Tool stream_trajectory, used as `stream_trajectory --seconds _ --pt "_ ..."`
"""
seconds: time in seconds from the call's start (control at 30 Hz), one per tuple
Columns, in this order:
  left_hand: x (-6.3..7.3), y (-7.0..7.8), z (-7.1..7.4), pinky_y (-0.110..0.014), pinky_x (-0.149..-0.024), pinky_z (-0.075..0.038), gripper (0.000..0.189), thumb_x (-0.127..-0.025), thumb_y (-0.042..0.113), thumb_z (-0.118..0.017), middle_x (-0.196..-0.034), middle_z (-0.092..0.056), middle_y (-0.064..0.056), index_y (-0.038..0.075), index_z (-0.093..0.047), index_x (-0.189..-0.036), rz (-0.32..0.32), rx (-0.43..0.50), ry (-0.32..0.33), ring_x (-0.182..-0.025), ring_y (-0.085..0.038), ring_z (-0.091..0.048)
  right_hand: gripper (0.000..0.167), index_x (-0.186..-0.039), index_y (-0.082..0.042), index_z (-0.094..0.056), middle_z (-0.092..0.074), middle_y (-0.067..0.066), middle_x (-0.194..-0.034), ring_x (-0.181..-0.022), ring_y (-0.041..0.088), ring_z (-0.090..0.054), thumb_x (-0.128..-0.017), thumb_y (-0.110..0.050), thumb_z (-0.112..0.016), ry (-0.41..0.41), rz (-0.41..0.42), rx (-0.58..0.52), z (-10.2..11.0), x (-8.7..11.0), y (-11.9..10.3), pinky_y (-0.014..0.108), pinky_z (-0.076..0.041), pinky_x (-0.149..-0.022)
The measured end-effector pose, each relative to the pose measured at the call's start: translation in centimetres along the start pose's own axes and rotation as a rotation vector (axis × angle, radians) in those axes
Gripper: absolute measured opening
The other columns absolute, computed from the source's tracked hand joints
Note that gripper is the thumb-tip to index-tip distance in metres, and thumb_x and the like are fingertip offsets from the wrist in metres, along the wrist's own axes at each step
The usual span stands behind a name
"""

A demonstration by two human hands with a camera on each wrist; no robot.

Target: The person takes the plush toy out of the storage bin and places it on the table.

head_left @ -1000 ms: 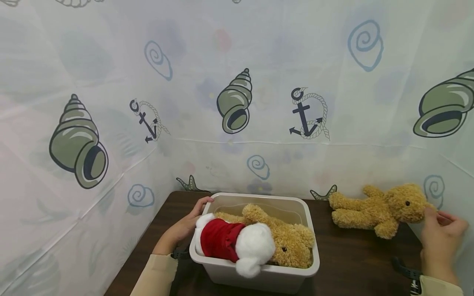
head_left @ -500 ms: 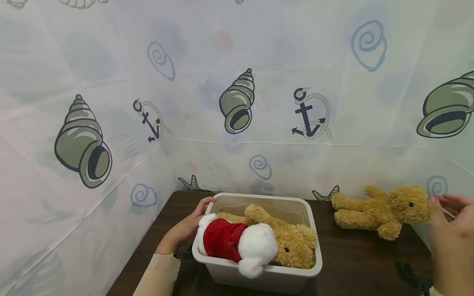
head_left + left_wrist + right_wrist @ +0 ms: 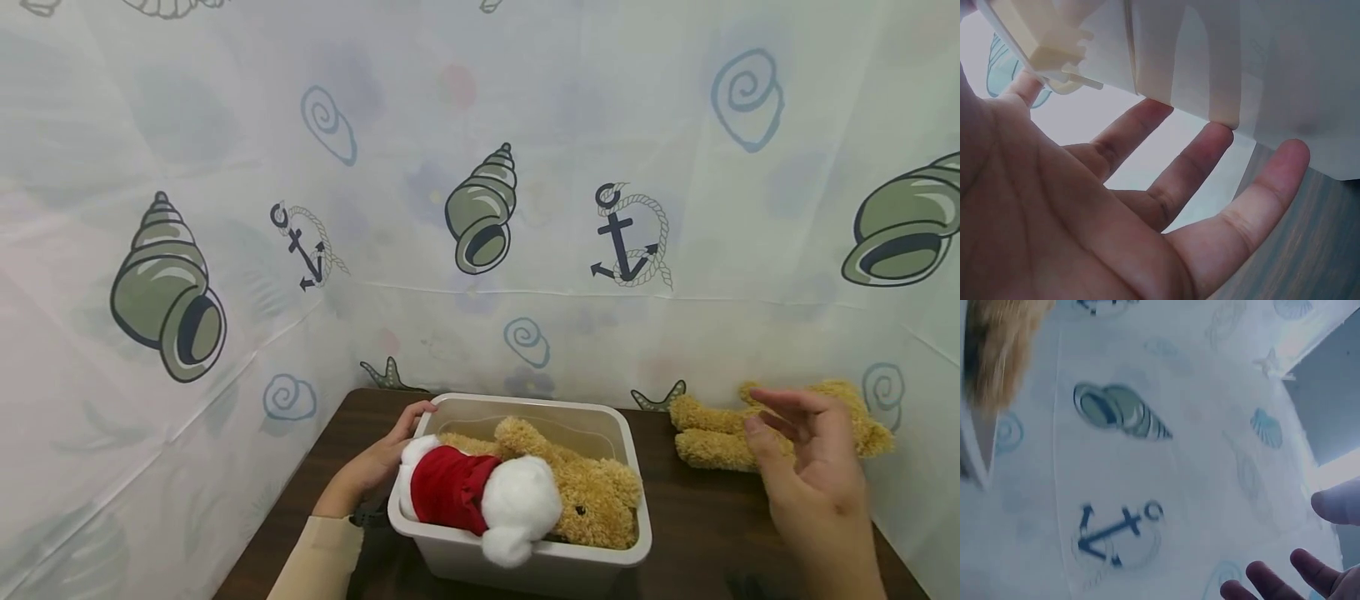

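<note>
On the left, my left hand (image 3: 378, 462) grips the side of a white plastic bin (image 3: 633, 467), its fingertips at the rim near the far left corner. In the left wrist view, several fingers (image 3: 1194, 159) lie against the bin's outer wall (image 3: 1297, 94). Inside the bin, a golden teddy bear (image 3: 596, 500) lies beside a white plush toy in red clothing (image 3: 453, 487), whose head hangs over the near rim. My right hand (image 3: 817, 462) holds nothing, its thumb and fingers apart. It hides the middle of a second golden teddy bear (image 3: 712, 450) lying behind it.
A dark brown table (image 3: 705, 533) bears the bin and the second bear. White fabric printed with shells and anchors (image 3: 570, 250) stands behind the table and on both sides.
My right hand has left the second bear's head and moved left, passing in front of its body. That bear's head has turned slightly. My left hand stays at the bin.
</note>
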State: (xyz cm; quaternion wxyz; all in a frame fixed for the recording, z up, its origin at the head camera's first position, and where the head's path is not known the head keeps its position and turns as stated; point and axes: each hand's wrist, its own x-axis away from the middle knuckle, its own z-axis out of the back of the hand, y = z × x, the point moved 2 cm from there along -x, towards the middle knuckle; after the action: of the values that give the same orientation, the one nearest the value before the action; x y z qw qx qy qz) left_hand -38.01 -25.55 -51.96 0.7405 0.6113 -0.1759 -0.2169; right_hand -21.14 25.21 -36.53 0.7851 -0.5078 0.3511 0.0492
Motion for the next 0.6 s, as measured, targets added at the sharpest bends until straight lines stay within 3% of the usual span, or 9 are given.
stream_trajectory --seconds 0.1,0.3,0.43,0.6 --pt "0.1 0.0 0.1 -0.055 -0.115 -0.051 0.064 -0.11 0.037 -0.053 -0.168 -0.023 -0.014 0.038 -0.017 -0.163 0.0 -0.003 -0.004 -0.152 -0.045 -0.031 0.047 -0.152 -0.009 -0.045 -0.053 -0.006 -0.147 -0.134 0.003 -0.053 -0.109 -0.005 -0.063 -0.126 0.052 -0.017 -1.7 0.8 -1.2 0.011 -0.04 -0.105" --pt "0.1 0.0 0.1 -0.054 -0.113 -0.052 0.064 -0.109 0.037 -0.054 -0.168 -0.024 -0.012 0.039 -0.019 -0.163 0.006 -0.001 0.014 -0.152 -0.044 -0.032 0.048 -0.153 -0.02 -0.046 -0.05 -0.005 -0.152 -0.136 -0.001 -0.052 -0.109 -0.013 -0.066 -0.342 0.054 -0.049 -5.0 2.6 -2.7 0.009 -0.041 -0.103" --pt "0.0 -0.1 0.0 -0.054 -0.112 -0.053 0.064 -0.109 0.036 -0.057 -0.167 -0.026 -0.009 0.042 -0.021 -0.162 0.012 0.014 0.024 -0.152 -0.044 -0.031 0.047 -0.15 -0.022 -0.047 -0.052 -0.008 -0.148 -0.132 -0.001 -0.056 -0.109 -0.014 -0.068 -0.432 0.075 -0.077 -6.9 4.0 -3.4 0.014 -0.047 -0.104" --pt "0.0 -0.2 0.0 -0.055 -0.112 -0.054 0.066 -0.108 0.037 -0.059 -0.168 -0.025 -0.008 0.043 -0.022 -0.162 0.023 0.015 0.035 -0.153 -0.044 -0.03 0.046 -0.147 -0.025 -0.047 -0.053 -0.008 -0.148 -0.133 0.005 -0.057 -0.108 -0.018 -0.07 -0.513 0.083 -0.127 -9.3 5.2 -3.8 0.03 -0.053 -0.109"
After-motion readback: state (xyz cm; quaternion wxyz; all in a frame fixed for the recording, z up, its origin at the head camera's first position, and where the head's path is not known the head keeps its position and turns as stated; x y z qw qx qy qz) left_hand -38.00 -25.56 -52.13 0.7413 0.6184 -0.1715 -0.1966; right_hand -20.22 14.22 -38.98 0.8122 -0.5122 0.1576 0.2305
